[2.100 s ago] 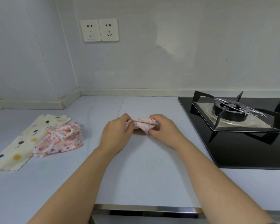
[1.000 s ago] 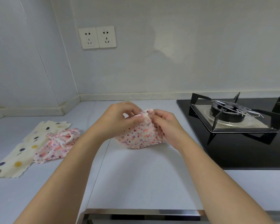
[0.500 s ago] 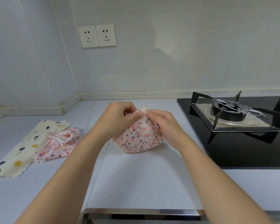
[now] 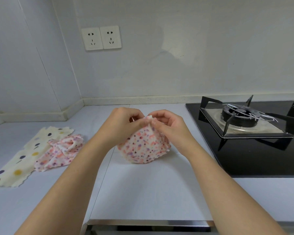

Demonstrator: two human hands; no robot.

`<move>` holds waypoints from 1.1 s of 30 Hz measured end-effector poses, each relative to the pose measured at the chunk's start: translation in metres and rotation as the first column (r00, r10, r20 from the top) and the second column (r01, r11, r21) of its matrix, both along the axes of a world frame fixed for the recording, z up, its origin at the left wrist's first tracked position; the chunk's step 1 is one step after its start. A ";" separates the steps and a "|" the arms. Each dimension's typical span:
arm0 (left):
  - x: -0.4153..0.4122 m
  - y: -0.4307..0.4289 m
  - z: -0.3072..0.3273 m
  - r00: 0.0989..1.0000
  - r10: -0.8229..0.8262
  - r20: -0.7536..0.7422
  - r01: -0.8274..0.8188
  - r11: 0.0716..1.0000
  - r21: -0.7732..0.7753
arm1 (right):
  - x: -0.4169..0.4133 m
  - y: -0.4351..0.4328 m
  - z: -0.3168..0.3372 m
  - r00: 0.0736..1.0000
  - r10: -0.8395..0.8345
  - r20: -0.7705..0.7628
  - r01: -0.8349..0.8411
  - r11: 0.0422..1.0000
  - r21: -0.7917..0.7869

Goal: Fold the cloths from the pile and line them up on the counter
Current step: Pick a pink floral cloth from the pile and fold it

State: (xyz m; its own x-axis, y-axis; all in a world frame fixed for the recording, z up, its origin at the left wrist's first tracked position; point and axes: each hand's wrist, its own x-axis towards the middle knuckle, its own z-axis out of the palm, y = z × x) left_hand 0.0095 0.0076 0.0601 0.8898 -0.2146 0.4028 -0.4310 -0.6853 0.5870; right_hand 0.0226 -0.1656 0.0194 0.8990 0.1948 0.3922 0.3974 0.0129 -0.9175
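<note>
A person stands at a pale kitchen counter (image 4: 143, 197), both bare forearms reaching out over its metal front edge (image 4: 149, 223). Just left of the gas stove (image 4: 241, 119), a flowered cloth (image 4: 143, 146) is lifted into a peak, and its scalloped lower edge rests on the counter close beside the stove's black glass. The left hand (image 4: 124, 122) and the right hand (image 4: 170, 126) meet at the top of that peak. Each pinches the cloth's upper corner between thumb and fingers, and the fingertips of the two hands touch. The rest of the cloth hangs down between the two wrists.

Farther left of the stove, well apart from the hands, the remaining pile waits. A crumpled cloth (image 4: 61, 151) in the same flowered print lies partly on a cream spotted cloth (image 4: 24, 160), which is spread flat with its wavy edge showing.

The stove itself fills the right side of the counter, with black pan supports ringing a burner, and it runs back toward the wall (image 4: 193, 65). Up on that wall, left of the stove, two white sockets (image 4: 101, 38) sit side by side.
</note>
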 end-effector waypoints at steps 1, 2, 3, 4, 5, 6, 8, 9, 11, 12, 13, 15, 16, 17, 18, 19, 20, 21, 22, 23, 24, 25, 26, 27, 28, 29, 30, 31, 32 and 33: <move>0.000 0.001 0.000 1.000 -0.014 0.004 0.014 1.000 0.017 | 0.001 0.000 0.000 1.000 -0.002 -0.016 0.002 1.000 -0.009; 0.000 0.001 0.000 1.000 -0.024 0.009 0.024 0.999 0.035 | 0.001 0.000 0.000 1.000 0.001 -0.025 -0.001 1.000 -0.013; 0.000 0.002 0.000 1.000 -0.027 0.013 0.027 0.998 0.049 | 0.000 0.000 0.000 1.000 0.005 -0.028 -0.005 1.000 -0.013; 0.000 0.002 0.000 1.000 -0.024 0.014 0.023 0.998 0.056 | 0.000 0.000 0.000 0.999 0.011 -0.031 -0.011 1.000 -0.005; 0.000 0.002 0.000 1.000 -0.017 0.013 0.017 0.998 0.058 | -0.001 0.001 0.000 0.999 0.016 -0.036 -0.015 1.000 0.005; 0.000 0.001 0.000 1.000 -0.010 0.012 0.009 0.998 0.056 | -0.001 0.001 0.001 0.999 0.019 -0.041 -0.019 1.000 0.015; 0.000 0.001 -0.001 1.000 0.000 0.022 -0.001 0.999 0.053 | -0.002 0.001 0.002 0.999 0.027 -0.046 -0.026 0.999 0.027; 0.001 0.001 -0.002 1.000 0.005 0.029 -0.006 0.998 0.057 | -0.002 0.001 0.002 0.999 0.028 -0.046 -0.027 0.999 0.027; 0.000 0.000 -0.002 1.000 0.011 0.028 -0.013 0.997 0.077 | -0.002 0.002 0.002 0.999 0.010 -0.047 -0.009 1.000 0.020; -0.001 0.001 -0.001 1.000 0.009 0.012 -0.010 0.996 0.093 | -0.002 0.002 0.002 0.999 -0.005 -0.047 0.006 1.000 0.015; -0.001 0.002 0.001 1.000 0.001 -0.020 0.001 0.994 0.112 | -0.002 0.002 0.003 0.998 -0.027 -0.049 0.027 1.000 0.010; -0.003 0.008 0.007 0.994 -0.033 -0.106 0.048 0.988 0.146 | -0.001 0.001 0.003 0.994 -0.092 -0.064 0.093 0.996 0.011; -0.004 0.012 0.011 0.989 -0.044 -0.142 0.068 0.984 0.163 | 0.000 0.000 0.004 0.988 -0.133 -0.075 0.135 0.991 0.026; -0.006 0.017 0.014 0.986 -0.042 -0.164 0.072 0.980 0.184 | 0.000 -0.001 0.005 0.982 -0.171 -0.084 0.176 0.983 0.048; -0.007 0.022 0.017 0.984 -0.027 -0.175 0.063 0.977 0.202 | 0.001 -0.004 0.006 0.974 -0.207 -0.092 0.214 0.974 0.073; -0.008 0.026 0.020 0.985 -0.006 -0.174 0.043 0.977 0.209 | 0.002 -0.006 0.007 0.967 -0.234 -0.099 0.244 0.965 0.096; -0.008 0.030 0.021 0.986 0.015 -0.164 0.018 0.980 0.200 | 0.002 -0.007 0.008 0.962 -0.250 -0.107 0.262 0.959 0.113; -0.008 0.033 0.022 0.988 0.033 -0.149 -0.006 0.984 0.180 | 0.003 -0.007 0.008 0.961 -0.254 -0.111 0.267 0.956 0.123; -0.008 0.034 0.023 0.990 0.048 -0.133 -0.026 0.987 0.159 | 0.003 -0.006 0.008 0.961 -0.255 -0.109 0.268 0.956 0.124; -0.007 0.034 0.023 0.992 0.060 -0.112 -0.043 0.988 0.149 | 0.003 -0.005 0.008 0.961 -0.256 -0.102 0.267 0.956 0.119; -0.007 0.034 0.023 0.993 0.069 -0.095 -0.054 0.987 0.150 | 0.003 -0.003 0.008 0.962 -0.256 -0.092 0.265 0.958 0.107; -0.007 0.033 0.022 0.994 0.069 -0.082 -0.056 0.986 0.155 | 0.003 -0.002 0.008 0.963 -0.257 -0.082 0.264 0.960 0.090; -0.006 0.032 0.020 0.995 0.054 -0.079 -0.041 0.986 0.159 | 0.004 -0.001 0.007 0.962 -0.261 -0.074 0.267 0.961 0.078; -0.005 0.033 0.018 0.996 0.026 -0.090 -0.012 0.988 0.152 | 0.005 -0.001 0.006 0.962 -0.266 -0.070 0.271 0.960 0.075; -0.001 0.033 0.016 0.994 -0.015 -0.112 0.030 0.991 0.133 | 0.008 -0.001 0.006 0.961 -0.269 -0.067 0.274 0.959 0.077; 0.004 0.033 0.014 0.987 -0.058 -0.148 0.076 0.990 0.120 | 0.011 -0.001 0.006 0.960 -0.273 -0.065 0.277 0.958 0.078; 0.009 0.033 0.015 0.978 -0.097 -0.184 0.120 0.986 0.117 | 0.015 -0.001 0.007 0.959 -0.276 -0.065 0.281 0.957 0.079; 0.015 0.032 0.017 0.970 -0.119 -0.211 0.148 0.981 0.126 | 0.022 -0.001 0.010 0.959 -0.276 -0.063 0.280 0.957 0.073; 0.025 0.031 0.020 0.964 -0.133 -0.232 0.167 0.977 0.130 | 0.031 -0.001 0.013 0.959 -0.276 -0.064 0.279 0.958 0.065; 0.030 0.029 0.025 0.958 -0.146 -0.245 0.181 0.975 0.127 | 0.037 -0.001 0.017 0.958 -0.282 -0.060 0.286 0.956 0.061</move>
State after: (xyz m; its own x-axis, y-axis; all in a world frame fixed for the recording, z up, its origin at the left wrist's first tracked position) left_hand 0.0400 0.0368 0.0854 0.9029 -0.4058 0.1416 -0.4073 -0.7030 0.5830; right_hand 0.0599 -0.1669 0.0366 0.9324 -0.0967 0.3483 0.3470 -0.0307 -0.9374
